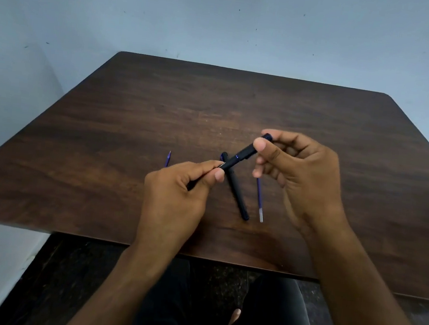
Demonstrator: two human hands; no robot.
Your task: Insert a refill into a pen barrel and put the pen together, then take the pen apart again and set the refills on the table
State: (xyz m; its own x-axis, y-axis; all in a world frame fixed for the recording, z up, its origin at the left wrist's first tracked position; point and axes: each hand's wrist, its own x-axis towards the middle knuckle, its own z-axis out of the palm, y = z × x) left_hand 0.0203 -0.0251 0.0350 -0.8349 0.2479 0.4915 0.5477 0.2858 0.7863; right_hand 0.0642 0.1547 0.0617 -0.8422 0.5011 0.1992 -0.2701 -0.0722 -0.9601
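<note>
Both hands hold one black pen [240,157] above the surface [134,106]: left hand [179,185] fingers pinch its lower end, right hand [297,171] fingers grip its upper end. Below the fingers lie a second pen [239,194] and a refill [259,198]; another refill [168,158] lies just beyond the left fingers.

The scene is lit dimly and evenly, with a cool cast. A faint sheen is seen on the counter [213,114] toward 12 o'clock. Edges are bowed by wide-angle distortion, and the fingers [261,144] are slightly blurred.
</note>
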